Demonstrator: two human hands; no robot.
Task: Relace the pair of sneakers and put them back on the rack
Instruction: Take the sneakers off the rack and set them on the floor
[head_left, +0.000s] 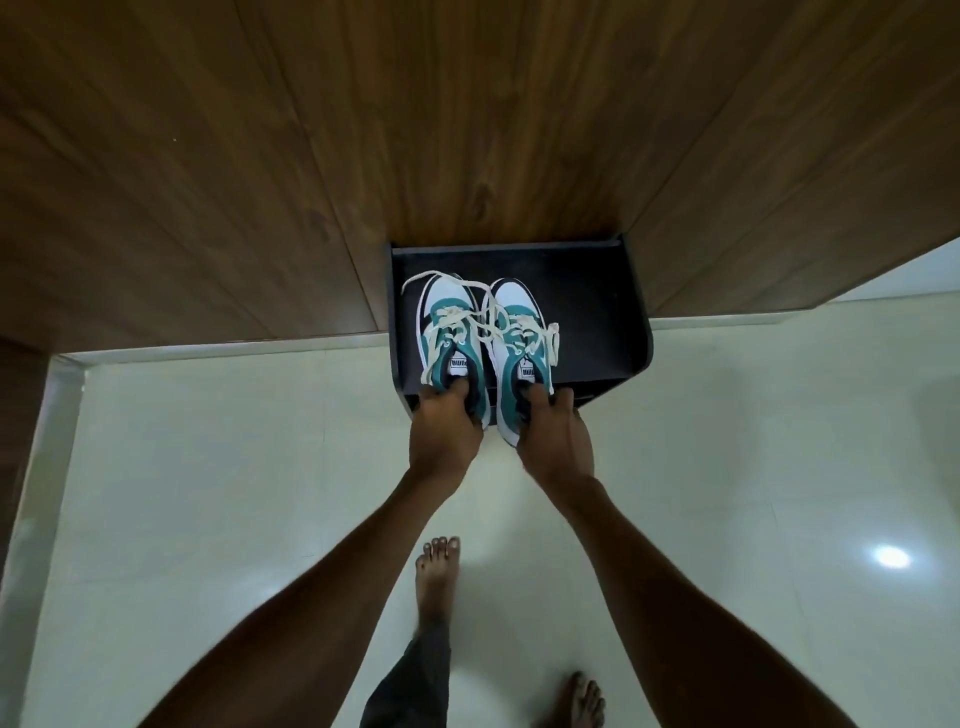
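Two teal, white and black sneakers sit side by side on top of a low black rack (597, 306), toes pointing away from me. My left hand (441, 426) grips the heel of the left sneaker (449, 322), fingers tucked into its opening. My right hand (553, 436) holds the heel of the right sneaker (519, 332) the same way. Both heels overhang the rack's front edge. Cream laces (470, 312) run through the eyelets, and their loose ends trail across both shoes and onto the rack top.
The rack stands against a brown wood-panelled wall (415, 130) on a pale tiled floor (208, 493). My bare feet (436, 577) stand on the tiles just in front of it. The right half of the rack top is bare.
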